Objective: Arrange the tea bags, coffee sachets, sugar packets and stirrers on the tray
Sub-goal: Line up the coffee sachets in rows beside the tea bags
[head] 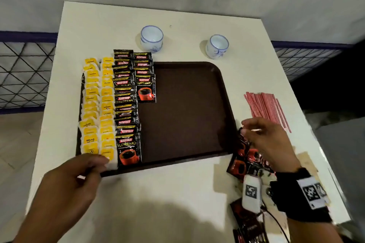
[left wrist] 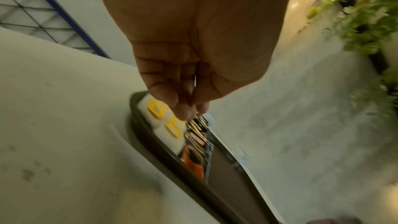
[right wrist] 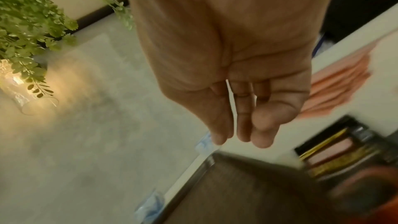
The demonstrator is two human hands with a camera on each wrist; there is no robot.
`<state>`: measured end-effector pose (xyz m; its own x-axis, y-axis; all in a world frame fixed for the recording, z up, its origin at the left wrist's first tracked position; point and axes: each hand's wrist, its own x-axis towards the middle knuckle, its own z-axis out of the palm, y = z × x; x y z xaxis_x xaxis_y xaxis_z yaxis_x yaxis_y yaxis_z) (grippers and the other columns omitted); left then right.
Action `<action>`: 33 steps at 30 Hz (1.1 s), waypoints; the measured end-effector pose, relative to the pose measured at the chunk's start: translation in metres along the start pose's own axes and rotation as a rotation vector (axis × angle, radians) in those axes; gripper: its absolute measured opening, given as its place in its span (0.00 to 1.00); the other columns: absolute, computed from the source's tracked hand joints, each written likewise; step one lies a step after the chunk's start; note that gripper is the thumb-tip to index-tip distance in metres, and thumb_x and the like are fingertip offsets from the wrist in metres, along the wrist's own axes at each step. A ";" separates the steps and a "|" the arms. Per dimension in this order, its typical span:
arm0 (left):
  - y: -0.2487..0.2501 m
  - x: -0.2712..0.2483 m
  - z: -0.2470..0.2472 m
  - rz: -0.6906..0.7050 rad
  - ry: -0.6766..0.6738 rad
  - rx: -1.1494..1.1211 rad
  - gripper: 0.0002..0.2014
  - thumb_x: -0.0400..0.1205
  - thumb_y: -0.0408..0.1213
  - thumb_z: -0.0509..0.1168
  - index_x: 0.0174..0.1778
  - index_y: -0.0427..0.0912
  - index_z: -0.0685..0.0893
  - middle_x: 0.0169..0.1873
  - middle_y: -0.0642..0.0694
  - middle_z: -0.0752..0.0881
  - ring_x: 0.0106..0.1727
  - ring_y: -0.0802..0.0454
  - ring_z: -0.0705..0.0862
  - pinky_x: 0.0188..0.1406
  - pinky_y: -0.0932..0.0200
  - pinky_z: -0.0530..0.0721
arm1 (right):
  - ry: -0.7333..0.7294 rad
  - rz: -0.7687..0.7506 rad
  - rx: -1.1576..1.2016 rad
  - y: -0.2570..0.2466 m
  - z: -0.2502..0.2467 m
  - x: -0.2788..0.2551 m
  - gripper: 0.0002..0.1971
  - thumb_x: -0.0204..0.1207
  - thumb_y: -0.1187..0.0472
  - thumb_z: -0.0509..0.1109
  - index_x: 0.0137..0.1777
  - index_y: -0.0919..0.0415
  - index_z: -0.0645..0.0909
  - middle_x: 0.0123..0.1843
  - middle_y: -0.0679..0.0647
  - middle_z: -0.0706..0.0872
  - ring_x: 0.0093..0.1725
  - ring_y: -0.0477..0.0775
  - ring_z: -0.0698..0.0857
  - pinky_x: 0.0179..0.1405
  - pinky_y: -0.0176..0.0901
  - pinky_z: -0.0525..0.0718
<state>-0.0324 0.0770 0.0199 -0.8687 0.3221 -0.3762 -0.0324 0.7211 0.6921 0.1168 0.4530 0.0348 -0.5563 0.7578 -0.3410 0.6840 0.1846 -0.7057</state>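
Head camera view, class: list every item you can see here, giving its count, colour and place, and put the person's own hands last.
tray: one, dark brown, centre of the table.
tea bags: two columns, yellow and white, left edge of the tray; too overlapped to count.
coffee sachets on the tray: two columns, black and red, right of the tea bags.
loose coffee sachets: a pile, black and red, on the table off the tray's near right corner.
stirrers: a bundle, pink-red, on the table right of the tray.
cups: two, white with blue pattern, beyond the tray.
table: one, white.
left hand: at the tray's near left corner.
right hand: over the loose sachets, fingers relaxed.
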 end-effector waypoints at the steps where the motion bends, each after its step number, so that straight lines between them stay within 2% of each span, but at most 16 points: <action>1: 0.010 -0.006 0.009 0.068 -0.060 0.040 0.18 0.77 0.30 0.74 0.43 0.65 0.89 0.40 0.67 0.89 0.32 0.61 0.87 0.33 0.67 0.82 | -0.017 0.010 -0.035 0.009 -0.010 -0.004 0.09 0.76 0.67 0.77 0.53 0.54 0.87 0.49 0.51 0.91 0.39 0.49 0.90 0.33 0.34 0.86; 3: 0.028 -0.016 0.032 0.215 -0.168 0.099 0.15 0.77 0.32 0.75 0.43 0.63 0.89 0.41 0.65 0.89 0.35 0.60 0.88 0.32 0.69 0.81 | -0.052 0.013 -0.131 0.025 -0.026 -0.009 0.14 0.75 0.66 0.78 0.58 0.52 0.86 0.54 0.48 0.89 0.42 0.49 0.90 0.33 0.27 0.82; 5: 0.040 -0.021 0.056 0.342 -0.268 0.135 0.13 0.78 0.35 0.74 0.46 0.62 0.88 0.42 0.65 0.88 0.41 0.62 0.87 0.34 0.70 0.81 | -0.078 0.001 -0.262 0.036 -0.037 -0.012 0.20 0.73 0.63 0.80 0.62 0.48 0.83 0.58 0.47 0.85 0.44 0.42 0.86 0.35 0.28 0.78; 7: 0.055 -0.027 0.082 0.432 -0.354 0.175 0.10 0.79 0.39 0.73 0.51 0.61 0.88 0.44 0.68 0.87 0.46 0.66 0.85 0.38 0.73 0.80 | -0.127 -0.009 -0.361 0.046 -0.044 -0.013 0.29 0.69 0.59 0.83 0.69 0.48 0.80 0.64 0.50 0.80 0.52 0.45 0.83 0.44 0.35 0.78; 9: 0.068 -0.030 0.109 0.489 -0.411 0.211 0.09 0.80 0.44 0.72 0.54 0.61 0.87 0.46 0.68 0.85 0.48 0.69 0.84 0.41 0.77 0.78 | -0.200 -0.025 -0.460 0.054 -0.045 -0.015 0.41 0.64 0.55 0.86 0.77 0.49 0.73 0.70 0.54 0.74 0.65 0.54 0.79 0.59 0.44 0.79; 11: 0.079 -0.033 0.135 0.527 -0.430 0.236 0.10 0.81 0.48 0.71 0.57 0.61 0.86 0.50 0.66 0.84 0.48 0.68 0.84 0.43 0.75 0.79 | -0.271 -0.081 -0.593 0.058 -0.039 -0.016 0.53 0.59 0.51 0.88 0.84 0.48 0.64 0.77 0.54 0.67 0.75 0.60 0.69 0.71 0.54 0.75; 14: 0.093 -0.039 0.167 0.552 -0.449 0.291 0.12 0.81 0.50 0.70 0.61 0.60 0.84 0.54 0.63 0.83 0.48 0.65 0.86 0.49 0.64 0.84 | -0.350 -0.155 -0.717 0.057 -0.029 -0.015 0.63 0.57 0.51 0.89 0.87 0.43 0.51 0.85 0.46 0.52 0.80 0.63 0.56 0.73 0.60 0.74; 18: 0.102 -0.049 0.188 0.532 -0.492 0.353 0.14 0.82 0.51 0.69 0.63 0.58 0.83 0.55 0.60 0.81 0.50 0.61 0.86 0.54 0.57 0.85 | -0.410 -0.196 -0.842 0.060 -0.015 -0.006 0.69 0.54 0.51 0.89 0.87 0.41 0.42 0.87 0.44 0.42 0.82 0.66 0.53 0.71 0.68 0.77; 20: 0.105 -0.055 0.195 0.536 -0.516 0.388 0.16 0.81 0.54 0.68 0.64 0.58 0.82 0.56 0.60 0.80 0.51 0.58 0.85 0.54 0.55 0.85 | -0.432 -0.200 -0.853 0.062 -0.012 -0.001 0.69 0.54 0.51 0.89 0.87 0.41 0.41 0.87 0.46 0.44 0.81 0.67 0.55 0.71 0.69 0.77; 24: 0.112 -0.070 0.208 0.650 -0.569 0.496 0.19 0.81 0.58 0.65 0.65 0.57 0.80 0.57 0.59 0.77 0.58 0.55 0.80 0.53 0.53 0.84 | -0.406 -0.234 -0.800 0.061 -0.013 0.006 0.65 0.57 0.55 0.88 0.87 0.44 0.46 0.81 0.54 0.60 0.76 0.66 0.64 0.69 0.66 0.78; 26: 0.116 -0.075 0.216 0.772 -0.625 0.528 0.21 0.80 0.58 0.66 0.68 0.57 0.79 0.61 0.57 0.77 0.64 0.53 0.76 0.58 0.52 0.82 | -0.383 -0.227 -0.759 0.060 -0.014 0.011 0.61 0.60 0.58 0.87 0.87 0.46 0.50 0.77 0.57 0.65 0.74 0.67 0.68 0.71 0.64 0.77; 30: 0.118 -0.087 0.234 1.106 -0.766 0.634 0.29 0.78 0.56 0.67 0.76 0.58 0.71 0.77 0.56 0.72 0.75 0.50 0.67 0.69 0.48 0.71 | -0.359 -0.229 -0.670 0.058 -0.018 0.021 0.53 0.64 0.63 0.85 0.86 0.49 0.59 0.74 0.60 0.71 0.72 0.65 0.76 0.71 0.58 0.79; 33: 0.111 -0.096 0.248 1.255 -0.790 0.781 0.29 0.76 0.52 0.68 0.75 0.58 0.73 0.79 0.54 0.71 0.78 0.46 0.68 0.70 0.45 0.74 | -0.316 -0.235 -0.585 0.056 -0.021 0.026 0.44 0.66 0.66 0.84 0.81 0.53 0.68 0.72 0.60 0.77 0.68 0.61 0.81 0.67 0.51 0.81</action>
<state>0.1701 0.2784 -0.0196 0.2888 0.9293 -0.2300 0.8895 -0.1717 0.4234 0.1502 0.4956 -0.0005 -0.7704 0.4548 -0.4467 0.6208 0.6948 -0.3632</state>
